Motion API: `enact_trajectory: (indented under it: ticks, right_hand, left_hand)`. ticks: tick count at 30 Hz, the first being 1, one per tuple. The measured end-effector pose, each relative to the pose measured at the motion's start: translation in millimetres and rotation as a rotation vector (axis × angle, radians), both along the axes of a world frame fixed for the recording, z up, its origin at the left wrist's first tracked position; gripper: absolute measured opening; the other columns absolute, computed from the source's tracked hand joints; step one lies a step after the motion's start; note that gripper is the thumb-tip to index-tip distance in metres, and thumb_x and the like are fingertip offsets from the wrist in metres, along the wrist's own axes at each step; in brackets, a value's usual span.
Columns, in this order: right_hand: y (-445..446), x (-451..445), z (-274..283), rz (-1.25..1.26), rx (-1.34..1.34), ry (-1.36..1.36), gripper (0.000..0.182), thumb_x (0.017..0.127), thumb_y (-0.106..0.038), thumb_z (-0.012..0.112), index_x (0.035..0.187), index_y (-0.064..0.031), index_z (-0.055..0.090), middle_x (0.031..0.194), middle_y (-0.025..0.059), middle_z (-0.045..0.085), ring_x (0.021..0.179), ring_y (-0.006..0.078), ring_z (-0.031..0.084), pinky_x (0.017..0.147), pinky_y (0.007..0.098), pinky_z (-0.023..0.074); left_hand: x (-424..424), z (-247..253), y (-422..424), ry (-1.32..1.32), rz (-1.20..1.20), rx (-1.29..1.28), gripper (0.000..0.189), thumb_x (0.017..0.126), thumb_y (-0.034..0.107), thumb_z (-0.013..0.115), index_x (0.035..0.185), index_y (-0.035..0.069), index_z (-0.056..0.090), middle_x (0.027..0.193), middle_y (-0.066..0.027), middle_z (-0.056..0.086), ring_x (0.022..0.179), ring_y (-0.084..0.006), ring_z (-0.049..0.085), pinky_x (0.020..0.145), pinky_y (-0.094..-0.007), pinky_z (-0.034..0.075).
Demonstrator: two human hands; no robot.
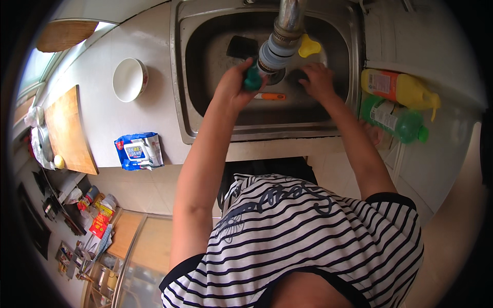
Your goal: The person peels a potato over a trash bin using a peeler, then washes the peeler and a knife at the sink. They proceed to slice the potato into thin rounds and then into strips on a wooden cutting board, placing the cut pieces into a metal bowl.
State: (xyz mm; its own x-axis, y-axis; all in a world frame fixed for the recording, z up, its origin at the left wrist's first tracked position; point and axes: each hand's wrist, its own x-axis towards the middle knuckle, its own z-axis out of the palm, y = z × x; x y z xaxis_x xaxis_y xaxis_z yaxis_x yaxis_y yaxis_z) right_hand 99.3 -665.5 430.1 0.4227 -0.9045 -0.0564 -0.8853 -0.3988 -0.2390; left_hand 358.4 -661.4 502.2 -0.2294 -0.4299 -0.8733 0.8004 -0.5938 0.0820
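My left hand [235, 82] is closed around a teal green object [252, 79], right under the grey end of the faucet [275, 52]; its kind is unclear. My right hand [319, 81] is low in the stainless steel sink [179, 77], fingers curled beside a dark, blurred shape [297, 76]; whether it grips this cannot be told. Between the hands, an orange-handled tool [270, 96] lies on the basin floor, its left end hidden by my left hand. A black, roughly square item [242, 47] and a yellow item [309, 46] lie farther back. The drain is partly covered by the faucet.
On the left counter stand a white bowl [130, 80], a blue wipes pack [138, 151] and a wooden cutting board [69, 133]. Right of the sink are a yellow bottle [400, 88] and a green bottle [394, 118]. Finger-like shapes [371, 131] show at the counter's edge; whose is unclear.
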Motion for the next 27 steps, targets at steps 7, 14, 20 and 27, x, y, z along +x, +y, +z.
enact_trajectory:
  ticks: [7, 14, 20, 27]
  right_hand:
    - [37, 87, -61, 0.304, 0.481, -0.084, 0.029, 0.076, -0.006, 0.062, 0.105, -0.0057, 0.061, 0.107, 0.0139, 0.060, 0.105, 0.0323, 0.058, 0.088, 0.0428, 0.0489]
    - [3, 70, -49, 0.020, 0.420, -0.621, 0.018, 0.076, -0.001, 0.059, 0.093, -0.0010, 0.058, 0.095, 0.0121, 0.057, 0.087, 0.0256, 0.059, 0.074, 0.0359, 0.0452]
    - [-18, 66, 37, -0.038, 0.785, -0.899, 0.014, 0.083, -0.001, 0.063, 0.096, -0.0021, 0.060, 0.092, 0.0046, 0.055, 0.082, 0.0119, 0.054, 0.073, 0.0273, 0.0454]
    - [-108, 58, 52, -0.110, -0.296, -0.968, 0.019, 0.088, -0.006, 0.061, 0.106, -0.0015, 0.061, 0.108, 0.0136, 0.060, 0.087, 0.0225, 0.062, 0.074, 0.0314, 0.0504]
  left_hand:
    - [30, 34, 60, -0.179, -0.211, -0.161, 0.033, 0.097, 0.023, 0.054, 0.112, -0.006, 0.051, 0.094, -0.0143, 0.059, 0.082, -0.0193, 0.061, 0.070, -0.0299, 0.056]
    - [44, 71, 91, -0.302, -0.138, -0.211, 0.030, 0.097, 0.024, 0.054, 0.115, 0.000, 0.052, 0.103, -0.0095, 0.059, 0.084, -0.0188, 0.061, 0.084, -0.0395, 0.055]
    - [49, 65, 105, -0.262, -0.139, -0.238, 0.027, 0.096, 0.022, 0.056, 0.112, 0.001, 0.052, 0.103, -0.0098, 0.059, 0.081, -0.0186, 0.062, 0.084, -0.0417, 0.055]
    - [36, 66, 118, -0.244, -0.225, -0.237, 0.029, 0.093, 0.022, 0.059, 0.113, 0.001, 0.052, 0.102, -0.0134, 0.061, 0.080, -0.0215, 0.064, 0.083, -0.0441, 0.057]
